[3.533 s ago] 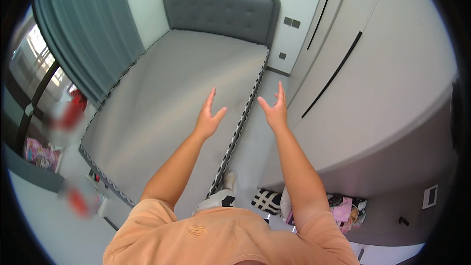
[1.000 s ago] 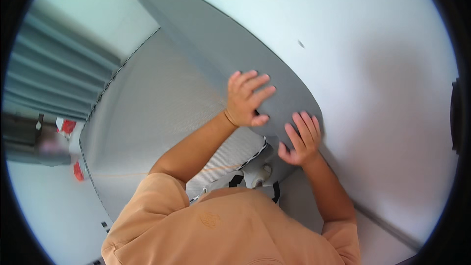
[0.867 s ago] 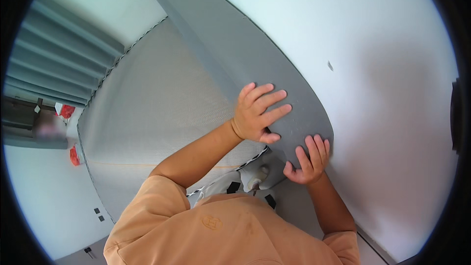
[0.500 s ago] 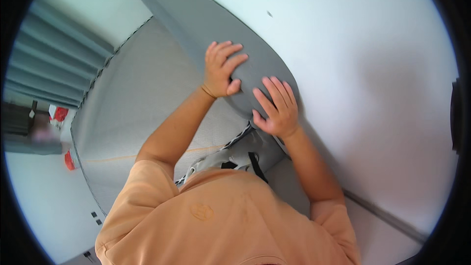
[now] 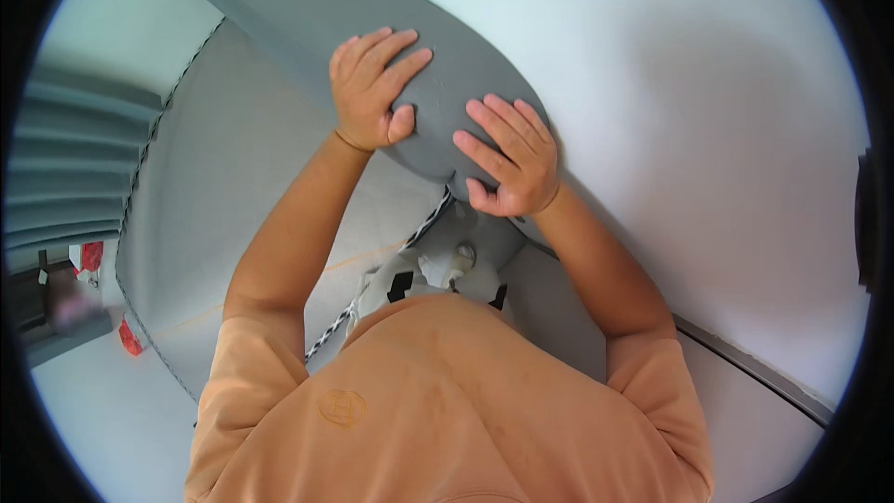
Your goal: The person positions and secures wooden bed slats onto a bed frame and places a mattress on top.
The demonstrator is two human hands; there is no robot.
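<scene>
A padded grey headboard (image 5: 335, 0) stands along the white wall at the head of a bed. My left hand (image 5: 371, 84) lies on its top with fingers stretched and slightly spread, the thumb toward the near side. Close to the headboard's right end rests my right hand (image 5: 517, 154), also flat with its fingers apart. Neither hand holds anything. Below and to the left spreads the bare grey mattress (image 5: 242, 158), edged with black-and-white piping.
The white wall (image 5: 689, 158) rises right behind the headboard. At the left hang grey-blue curtains (image 5: 79, 158), with a red item (image 5: 129, 337) below them. Grey floor (image 5: 554, 317) lies beside the bed, and a baseboard (image 5: 754, 368) runs along the wall.
The view has shifted, so headboard, bed and hands sit differently in the picture. My hands stay on the headboard, the left slightly farther from the right.
</scene>
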